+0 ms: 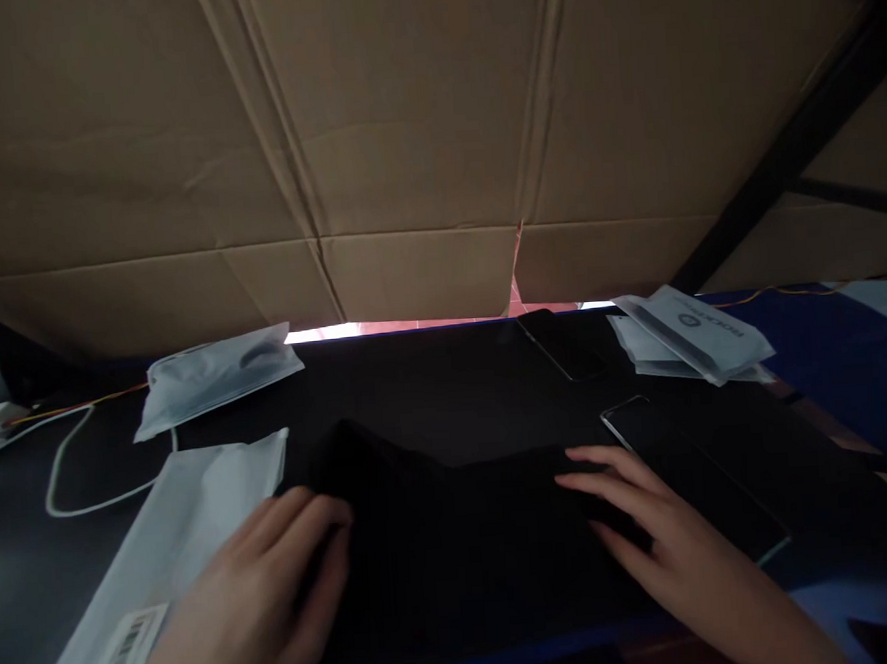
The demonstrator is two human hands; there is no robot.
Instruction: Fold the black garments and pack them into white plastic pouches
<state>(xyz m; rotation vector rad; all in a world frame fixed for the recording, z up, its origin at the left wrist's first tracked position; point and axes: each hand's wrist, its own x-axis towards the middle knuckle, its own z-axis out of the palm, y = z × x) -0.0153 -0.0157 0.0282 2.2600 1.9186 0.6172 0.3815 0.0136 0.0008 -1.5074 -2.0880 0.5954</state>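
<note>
A dark black cloth [456,532] lies on the black tabletop [417,384] between my two hands; its outline is hard to make out in the dim light. At its left edge, my left hand [263,573] is closed, with curled fingers and thumb on the cloth. My right hand [650,520] rests at the cloth's right side, fingers stretched out and apart. Under and beside my left wrist is a frosted plastic bag [190,498] with a barcode label [128,652]. A dark glass-like slab [693,477] with a pale rim lies just beyond my right hand.
A second frosted bag [221,376] lies at the back left, near a white cable [66,475]. Toward the back right are a black phone-like slab [561,345] and several printed pouches [691,332]. A cardboard wall [417,143] closes off the far side, with a dark bar [786,161] at right.
</note>
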